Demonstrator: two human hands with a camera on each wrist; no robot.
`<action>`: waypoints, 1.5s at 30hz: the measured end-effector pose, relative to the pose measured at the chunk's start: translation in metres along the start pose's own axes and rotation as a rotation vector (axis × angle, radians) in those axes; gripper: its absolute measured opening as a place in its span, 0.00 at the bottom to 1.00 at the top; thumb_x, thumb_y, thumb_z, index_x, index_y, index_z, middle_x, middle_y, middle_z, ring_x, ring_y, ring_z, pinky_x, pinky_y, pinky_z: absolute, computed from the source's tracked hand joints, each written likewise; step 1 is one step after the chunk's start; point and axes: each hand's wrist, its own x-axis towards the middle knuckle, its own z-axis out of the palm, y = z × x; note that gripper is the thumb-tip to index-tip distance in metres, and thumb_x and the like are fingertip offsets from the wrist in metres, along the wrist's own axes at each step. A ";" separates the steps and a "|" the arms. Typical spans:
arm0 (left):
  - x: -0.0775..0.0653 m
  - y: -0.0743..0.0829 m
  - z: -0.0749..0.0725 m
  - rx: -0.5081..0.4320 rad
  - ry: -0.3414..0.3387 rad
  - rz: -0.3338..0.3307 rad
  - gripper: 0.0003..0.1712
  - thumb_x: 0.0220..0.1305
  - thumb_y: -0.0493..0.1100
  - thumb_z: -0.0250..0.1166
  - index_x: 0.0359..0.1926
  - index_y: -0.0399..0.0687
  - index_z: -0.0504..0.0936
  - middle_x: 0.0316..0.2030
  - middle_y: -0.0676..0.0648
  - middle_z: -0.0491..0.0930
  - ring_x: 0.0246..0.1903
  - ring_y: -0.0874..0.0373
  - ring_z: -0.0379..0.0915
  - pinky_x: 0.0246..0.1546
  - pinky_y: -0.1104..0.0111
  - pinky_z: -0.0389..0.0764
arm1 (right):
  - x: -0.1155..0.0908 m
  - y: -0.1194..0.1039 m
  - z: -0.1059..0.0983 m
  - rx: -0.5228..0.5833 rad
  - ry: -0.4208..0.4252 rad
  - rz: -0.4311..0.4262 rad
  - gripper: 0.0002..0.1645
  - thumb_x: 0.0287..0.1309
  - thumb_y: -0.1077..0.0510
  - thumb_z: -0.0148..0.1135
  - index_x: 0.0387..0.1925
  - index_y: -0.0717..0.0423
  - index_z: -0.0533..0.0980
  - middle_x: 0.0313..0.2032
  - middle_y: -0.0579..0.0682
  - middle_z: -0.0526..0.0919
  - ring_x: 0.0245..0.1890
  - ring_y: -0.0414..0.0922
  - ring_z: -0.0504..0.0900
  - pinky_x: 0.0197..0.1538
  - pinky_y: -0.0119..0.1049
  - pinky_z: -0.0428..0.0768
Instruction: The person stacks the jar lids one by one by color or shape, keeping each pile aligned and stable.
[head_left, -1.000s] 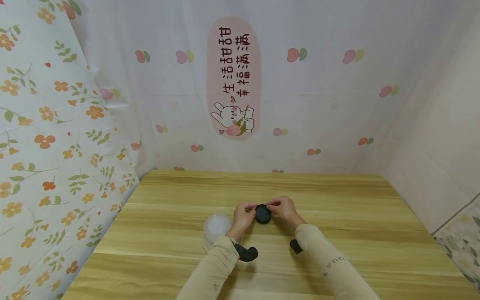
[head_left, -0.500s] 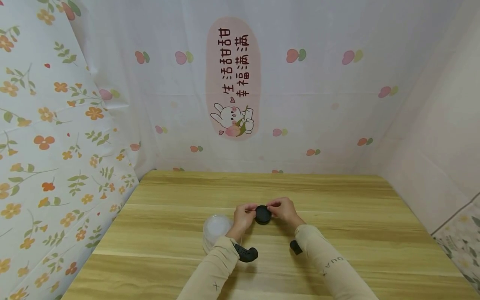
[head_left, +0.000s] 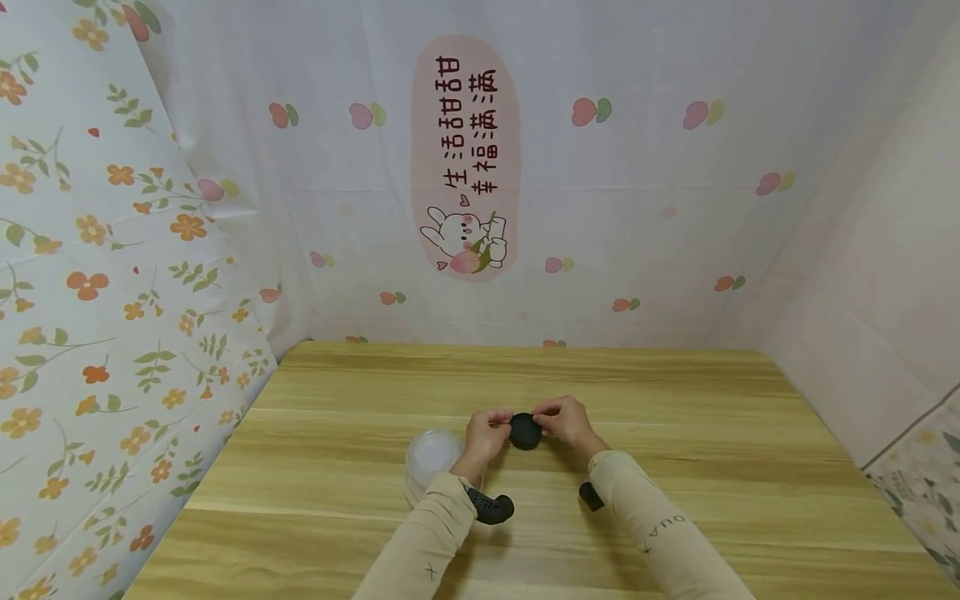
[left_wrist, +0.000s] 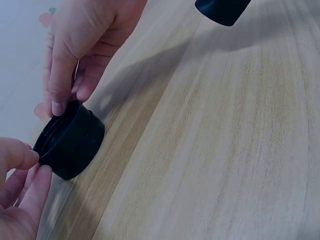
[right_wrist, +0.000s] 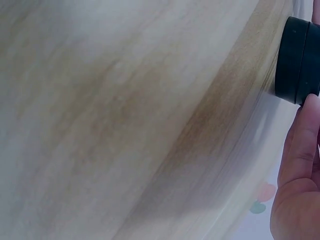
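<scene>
A short, round black container (head_left: 526,432), like a shallow cylinder, is held between both hands over the middle of the table. In the left wrist view the black container (left_wrist: 77,142) is tilted, with a raised rim round a recessed face and a seam along its side. My left hand (head_left: 486,438) pinches its left edge between thumb and fingers. On the opposite edge, my right hand (head_left: 568,421) pinches the rim, its thumb tip (left_wrist: 58,107) over the inner side. The right wrist view catches the seamed side of the container (right_wrist: 292,60) above the fingers of the right hand (right_wrist: 302,155).
Beside the left forearm stands a clear plastic tub (head_left: 433,454), partly covered by the sleeve. Black camera mounts (head_left: 492,507) sit at both wrists. The wooden table (head_left: 360,379) ends at a white patterned cloth (head_left: 637,208) behind, and a floral cloth (head_left: 135,333) hangs at the left.
The black container has tipped a little between the fingers and shifted very slightly toward the person. Both hands keep their pinch on it; the clear tub stays put.
</scene>
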 end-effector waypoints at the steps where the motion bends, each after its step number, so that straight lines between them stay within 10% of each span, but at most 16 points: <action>1: 0.000 0.000 0.000 -0.004 -0.002 -0.005 0.11 0.48 0.27 0.59 0.35 0.34 0.82 0.30 0.43 0.80 0.31 0.55 0.75 0.32 0.70 0.74 | 0.000 0.000 0.000 0.003 0.001 0.003 0.05 0.46 0.69 0.62 0.29 0.67 0.81 0.26 0.55 0.81 0.16 0.39 0.76 0.22 0.31 0.76; 45: -0.004 0.002 0.000 -0.002 -0.017 0.010 0.11 0.49 0.27 0.59 0.36 0.33 0.81 0.31 0.43 0.79 0.33 0.53 0.75 0.34 0.67 0.74 | -0.003 -0.001 0.001 -0.011 0.011 -0.006 0.05 0.47 0.69 0.62 0.29 0.67 0.80 0.26 0.53 0.80 0.22 0.45 0.78 0.26 0.35 0.78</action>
